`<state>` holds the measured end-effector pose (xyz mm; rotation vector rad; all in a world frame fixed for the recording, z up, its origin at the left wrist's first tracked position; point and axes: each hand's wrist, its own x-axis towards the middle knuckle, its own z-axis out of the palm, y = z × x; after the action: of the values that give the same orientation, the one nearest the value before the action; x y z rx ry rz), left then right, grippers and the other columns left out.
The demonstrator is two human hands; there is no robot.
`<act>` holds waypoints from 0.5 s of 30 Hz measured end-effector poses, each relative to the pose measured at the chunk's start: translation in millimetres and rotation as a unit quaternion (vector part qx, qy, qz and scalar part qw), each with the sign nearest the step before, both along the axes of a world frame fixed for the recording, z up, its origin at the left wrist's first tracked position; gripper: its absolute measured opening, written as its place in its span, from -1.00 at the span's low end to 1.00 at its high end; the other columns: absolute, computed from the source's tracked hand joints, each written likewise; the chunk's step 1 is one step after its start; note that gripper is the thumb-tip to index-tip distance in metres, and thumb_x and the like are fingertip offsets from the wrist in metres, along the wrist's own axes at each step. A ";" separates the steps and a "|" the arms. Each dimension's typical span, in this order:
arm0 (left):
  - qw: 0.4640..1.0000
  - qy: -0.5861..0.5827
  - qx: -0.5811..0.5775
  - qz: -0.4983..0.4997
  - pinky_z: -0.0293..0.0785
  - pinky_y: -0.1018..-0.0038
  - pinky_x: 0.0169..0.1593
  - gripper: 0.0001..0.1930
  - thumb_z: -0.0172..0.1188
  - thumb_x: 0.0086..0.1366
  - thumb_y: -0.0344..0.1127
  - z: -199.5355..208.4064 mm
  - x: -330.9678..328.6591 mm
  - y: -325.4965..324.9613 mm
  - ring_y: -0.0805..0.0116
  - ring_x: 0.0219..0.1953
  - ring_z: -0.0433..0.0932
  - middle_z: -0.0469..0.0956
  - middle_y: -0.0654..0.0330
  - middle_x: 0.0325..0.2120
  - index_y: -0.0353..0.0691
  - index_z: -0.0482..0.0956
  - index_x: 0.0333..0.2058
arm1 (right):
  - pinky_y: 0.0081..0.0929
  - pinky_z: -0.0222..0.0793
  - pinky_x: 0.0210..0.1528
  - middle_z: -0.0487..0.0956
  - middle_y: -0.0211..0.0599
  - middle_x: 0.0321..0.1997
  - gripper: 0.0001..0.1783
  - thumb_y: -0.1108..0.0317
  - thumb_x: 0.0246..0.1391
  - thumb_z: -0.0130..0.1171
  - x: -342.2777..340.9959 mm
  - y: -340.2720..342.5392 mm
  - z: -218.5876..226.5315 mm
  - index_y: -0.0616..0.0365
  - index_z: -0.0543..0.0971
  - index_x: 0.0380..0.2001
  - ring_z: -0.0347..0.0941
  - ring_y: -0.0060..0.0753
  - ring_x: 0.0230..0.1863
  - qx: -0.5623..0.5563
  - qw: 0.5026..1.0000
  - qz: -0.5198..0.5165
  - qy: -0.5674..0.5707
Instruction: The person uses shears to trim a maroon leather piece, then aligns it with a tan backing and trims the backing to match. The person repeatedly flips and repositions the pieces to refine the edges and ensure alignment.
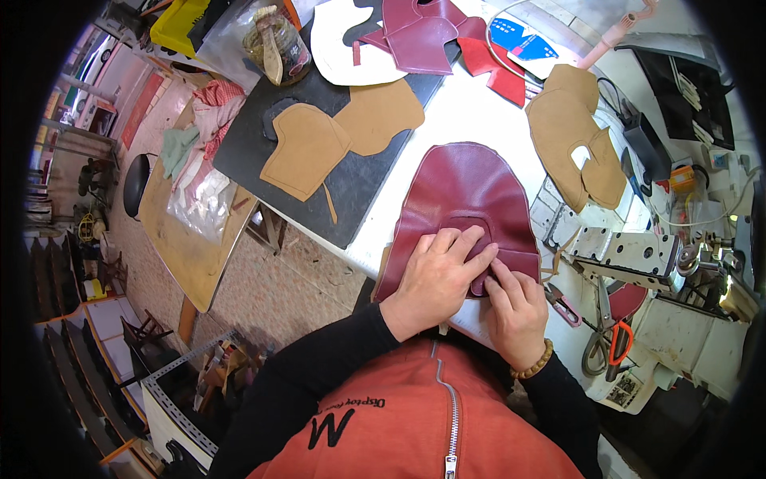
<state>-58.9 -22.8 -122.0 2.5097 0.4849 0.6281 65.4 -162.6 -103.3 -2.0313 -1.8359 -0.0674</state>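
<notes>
A large burgundy leather piece (472, 182) with a rounded far end lies on the white work table in front of me. Stitched or creased lines mark a small shaped section near its middle. My left hand (439, 275) rests on that section, fingers bent and bunched against the leather. Close against it, my right hand (517, 311) grips the near part with its fingers together. Both thumbs are mostly hidden, and so is the fold of leather between the fingertips.
Tan leather pieces lie on a black mat (351, 211) and at the right (550, 120). A glass jar with a brush (275, 52) stands at the back left. A sewing machine (630, 255) occupies the right, with orange-handled scissors (619, 347) and a pink-handled cutter (563, 307) nearby.
</notes>
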 end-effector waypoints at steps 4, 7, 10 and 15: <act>0.995 -0.013 -0.101 -0.013 0.38 0.19 0.10 -0.61 0.20 0.19 -0.45 6.9 -11.2 5.1 0.04 0.04 0.47 0.48 0.04 0.12 -0.13 0.63 0.03 | -0.26 0.35 0.00 0.55 -0.26 0.19 -0.54 0.46 -0.12 0.25 -1.5 -1.2 2.3 0.17 0.61 -0.05 0.48 -0.22 -0.02 -0.005 1.000 -0.008 0.001; 0.994 -0.056 -0.069 0.061 0.33 0.14 0.24 -0.66 0.24 0.15 -0.49 14.0 -36.3 6.5 -0.07 0.17 0.41 0.46 -0.03 0.16 -0.25 0.66 -0.06 | -0.24 0.37 -0.02 0.54 -0.26 0.17 -0.51 0.53 -0.20 0.23 -1.8 -1.0 4.3 0.17 0.61 -0.06 0.46 -0.17 -0.02 0.003 1.000 -0.011 0.022; 0.996 0.022 -0.040 0.077 0.21 0.00 0.32 -0.44 0.34 0.13 -0.28 15.3 -55.4 -0.8 -0.24 0.29 0.24 0.27 -0.19 0.29 -0.25 0.51 0.14 | -0.22 0.39 -0.02 0.53 -0.23 0.16 -0.49 0.56 -0.23 0.24 -2.8 -1.1 6.0 0.19 0.60 -0.07 0.45 -0.13 -0.03 0.005 0.999 -0.012 0.046; 0.995 0.094 -0.011 0.038 0.06 -0.18 0.35 -0.14 0.42 0.10 0.00 5.9 -57.9 -6.8 -0.37 0.37 0.08 0.09 -0.28 0.38 -0.24 0.32 0.31 | -0.18 0.42 0.00 0.48 -0.11 0.15 -0.47 0.59 -0.24 0.24 -7.6 1.4 6.7 0.23 0.58 -0.05 0.44 -0.05 -0.04 -0.004 0.996 -0.020 0.091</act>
<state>-116.7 -29.6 -116.1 2.5516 0.6540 0.4122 57.8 -161.3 -96.6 -2.0083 -1.6855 0.1096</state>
